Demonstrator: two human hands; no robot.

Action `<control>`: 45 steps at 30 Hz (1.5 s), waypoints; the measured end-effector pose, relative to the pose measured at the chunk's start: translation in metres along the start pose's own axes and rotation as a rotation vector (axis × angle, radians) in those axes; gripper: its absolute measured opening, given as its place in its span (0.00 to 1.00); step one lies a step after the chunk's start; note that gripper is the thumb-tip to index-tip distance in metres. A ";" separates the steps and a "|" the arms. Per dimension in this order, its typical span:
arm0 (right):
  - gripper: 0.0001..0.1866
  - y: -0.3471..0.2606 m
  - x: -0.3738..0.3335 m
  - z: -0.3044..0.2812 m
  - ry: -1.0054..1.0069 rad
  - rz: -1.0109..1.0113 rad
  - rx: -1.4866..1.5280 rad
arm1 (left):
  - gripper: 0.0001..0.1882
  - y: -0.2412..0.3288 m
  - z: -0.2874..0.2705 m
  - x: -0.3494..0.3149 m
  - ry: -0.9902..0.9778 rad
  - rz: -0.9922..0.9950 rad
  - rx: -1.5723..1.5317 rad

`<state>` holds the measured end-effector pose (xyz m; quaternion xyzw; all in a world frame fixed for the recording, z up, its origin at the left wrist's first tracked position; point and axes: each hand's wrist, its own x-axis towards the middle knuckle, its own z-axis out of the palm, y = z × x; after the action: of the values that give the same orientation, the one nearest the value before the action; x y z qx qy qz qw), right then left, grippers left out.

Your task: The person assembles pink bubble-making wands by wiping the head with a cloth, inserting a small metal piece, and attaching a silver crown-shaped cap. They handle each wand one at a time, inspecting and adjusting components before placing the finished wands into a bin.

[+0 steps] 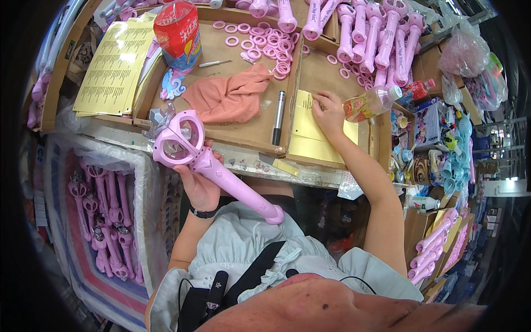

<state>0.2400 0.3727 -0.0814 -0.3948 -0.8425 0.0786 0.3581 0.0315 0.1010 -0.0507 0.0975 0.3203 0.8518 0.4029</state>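
Observation:
My left hand (202, 185) is closed around a pink toy wand (235, 185), just below its round openwork head. The wand slants over my lap, with its handle end down to the right and a clear gem-like piece at its tip. On the right side of the workbench my right hand (330, 115) is at a yellow label sheet (310, 145), its thumb and fingers pinched together at the upper part. Whether a label has come loose between those fingertips is too small to tell.
Pink rings (271, 44), an orange cloth (229, 97), a marker (279, 119) and a red-wrapped bottle (178, 36) sit in cardboard trays. More yellow sheets (113, 66) lie left. A drink bottle (370, 104) leans near my right hand. A lined crate (146, 221) holds several wands.

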 end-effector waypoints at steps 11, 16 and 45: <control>0.09 0.000 0.000 -0.002 -0.031 0.003 -0.013 | 0.43 0.000 0.000 0.000 0.001 -0.003 -0.032; 0.11 -0.001 0.002 0.000 -0.007 0.041 0.043 | 0.43 0.001 0.000 0.000 0.004 -0.007 -0.004; 0.07 -0.001 0.002 -0.001 -0.063 -0.035 0.015 | 0.42 0.001 0.000 0.000 -0.007 -0.012 -0.023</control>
<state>0.2396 0.3733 -0.0789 -0.3746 -0.8596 0.0910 0.3354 0.0308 0.1004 -0.0495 0.0941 0.3097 0.8526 0.4102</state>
